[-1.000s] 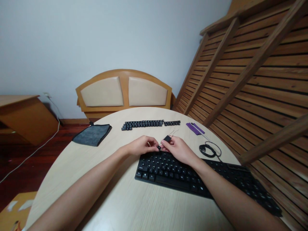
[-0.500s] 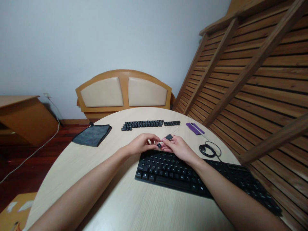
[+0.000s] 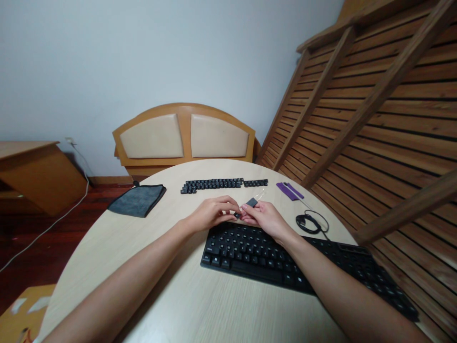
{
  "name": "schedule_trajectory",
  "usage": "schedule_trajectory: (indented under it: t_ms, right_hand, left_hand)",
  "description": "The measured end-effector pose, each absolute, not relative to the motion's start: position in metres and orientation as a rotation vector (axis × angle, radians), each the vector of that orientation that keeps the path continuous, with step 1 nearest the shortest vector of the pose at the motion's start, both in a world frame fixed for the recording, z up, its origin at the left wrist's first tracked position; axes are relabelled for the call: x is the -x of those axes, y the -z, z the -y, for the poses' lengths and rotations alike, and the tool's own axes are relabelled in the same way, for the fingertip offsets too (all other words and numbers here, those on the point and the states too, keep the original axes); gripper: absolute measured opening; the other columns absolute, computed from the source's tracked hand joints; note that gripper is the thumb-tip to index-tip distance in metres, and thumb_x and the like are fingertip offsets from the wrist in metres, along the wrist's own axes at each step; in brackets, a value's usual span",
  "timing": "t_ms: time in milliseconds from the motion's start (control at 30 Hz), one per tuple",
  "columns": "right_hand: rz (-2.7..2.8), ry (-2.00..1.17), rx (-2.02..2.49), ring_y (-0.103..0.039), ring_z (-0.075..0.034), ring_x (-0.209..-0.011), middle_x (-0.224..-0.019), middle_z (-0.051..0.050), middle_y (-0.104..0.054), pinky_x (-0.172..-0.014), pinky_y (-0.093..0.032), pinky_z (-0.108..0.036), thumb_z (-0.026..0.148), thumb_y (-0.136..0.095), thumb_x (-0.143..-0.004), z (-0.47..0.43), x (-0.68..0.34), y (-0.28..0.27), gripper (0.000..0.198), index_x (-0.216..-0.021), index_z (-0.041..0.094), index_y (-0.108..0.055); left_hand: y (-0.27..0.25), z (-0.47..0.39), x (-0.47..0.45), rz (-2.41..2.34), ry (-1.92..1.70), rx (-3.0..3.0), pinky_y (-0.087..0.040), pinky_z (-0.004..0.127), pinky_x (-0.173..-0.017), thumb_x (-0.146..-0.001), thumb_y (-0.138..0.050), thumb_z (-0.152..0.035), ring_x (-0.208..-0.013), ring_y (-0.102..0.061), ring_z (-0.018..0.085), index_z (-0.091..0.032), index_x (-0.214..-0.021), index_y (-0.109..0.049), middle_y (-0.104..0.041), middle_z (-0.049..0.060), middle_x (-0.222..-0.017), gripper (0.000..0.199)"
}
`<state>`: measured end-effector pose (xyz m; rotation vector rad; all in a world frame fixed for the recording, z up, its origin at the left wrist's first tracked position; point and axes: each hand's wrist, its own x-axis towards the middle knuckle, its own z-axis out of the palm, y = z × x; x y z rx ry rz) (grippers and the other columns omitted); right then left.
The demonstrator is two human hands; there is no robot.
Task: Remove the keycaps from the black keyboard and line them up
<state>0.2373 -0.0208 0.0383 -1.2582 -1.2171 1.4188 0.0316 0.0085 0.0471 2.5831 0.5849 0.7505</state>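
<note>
My left hand (image 3: 217, 211) pinches a small black keycap (image 3: 237, 216) between thumb and fingers, just above the far edge of the black keyboard (image 3: 250, 271). Close against it, my right hand (image 3: 266, 216) is closed around a keycap puller (image 3: 252, 202) with a dark flat handle and thin wire loops pointing away from me. The fingertips of both hands nearly meet. Many key positions in the keyboard's upper rows show bare stems. My right forearm crosses over the keyboard and hides part of it.
Rows of removed black keycaps (image 3: 214, 184) lie at the table's far side. A folded grey cloth (image 3: 137, 201) sits at left. Purple strips with a thin tool (image 3: 287, 191) and a coiled black cable (image 3: 307, 224) lie at right, near slatted wooden boards (image 3: 403, 133).
My left fingers have closed in slightly around the keycap and shifted a little. My right hand keeps the puller in nearly the same place. The objects on the table have not moved.
</note>
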Motion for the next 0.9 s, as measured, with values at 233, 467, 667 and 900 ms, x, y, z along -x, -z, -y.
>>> schedule_trajectory:
  t_ms: [233,467,667,900]
  right_hand:
    - [1.261,-1.403,1.265,-0.068,-0.01,-0.066,-0.078,-0.007,-0.073,-0.062,-0.057,-0.018,0.023,-0.065,-0.087,0.019,-0.235,-0.033,0.014,-0.079,0.012,-0.066]
    - [1.367,-1.362,1.269,-0.068,-0.011,-0.067,-0.08,-0.009,-0.073,-0.063,-0.058,-0.021,0.026,-0.066,-0.086,0.021,-0.234,-0.032,0.015,-0.081,0.011,-0.065]
    - [1.404,-1.365,1.285,-0.068,-0.01,-0.066,-0.081,-0.009,-0.073,-0.062,-0.056,-0.017,0.024,-0.064,-0.088,0.023,-0.234,-0.035,0.015,-0.082,0.011,-0.065]
    - [1.427,-1.377,1.295,-0.069,-0.01,-0.068,-0.082,-0.009,-0.074,-0.063,-0.056,-0.019,0.024,-0.064,-0.088,0.025,-0.234,-0.038,0.015,-0.081,0.011,-0.066]
  left_hand:
    - [-0.053,-0.024,-0.019,-0.992,-1.044,-2.537,-0.049,0.026,-0.072,-0.094,-0.054,-0.033,-0.08,-0.062,0.015,-0.02,-0.107,-0.066,-0.068,0.006,-0.103,0.022]
    - [-0.031,-0.062,0.019,-1.688,-1.135,-2.58,-0.049,0.034,-0.078,-0.09,-0.059,-0.033,-0.093,-0.062,0.025,-0.022,-0.107,-0.068,-0.071,0.007,-0.101,0.022]
    - [0.001,-0.081,0.036,-1.743,-1.083,-2.653,-0.046,0.037,-0.09,-0.088,-0.061,-0.029,-0.104,-0.055,0.026,-0.024,-0.099,-0.073,-0.067,0.006,-0.112,0.018]
    - [0.01,-0.09,0.044,-1.882,-1.028,-2.618,-0.045,0.041,-0.092,-0.084,-0.064,-0.029,-0.106,-0.051,0.029,-0.026,-0.094,-0.076,-0.064,0.007,-0.113,0.016]
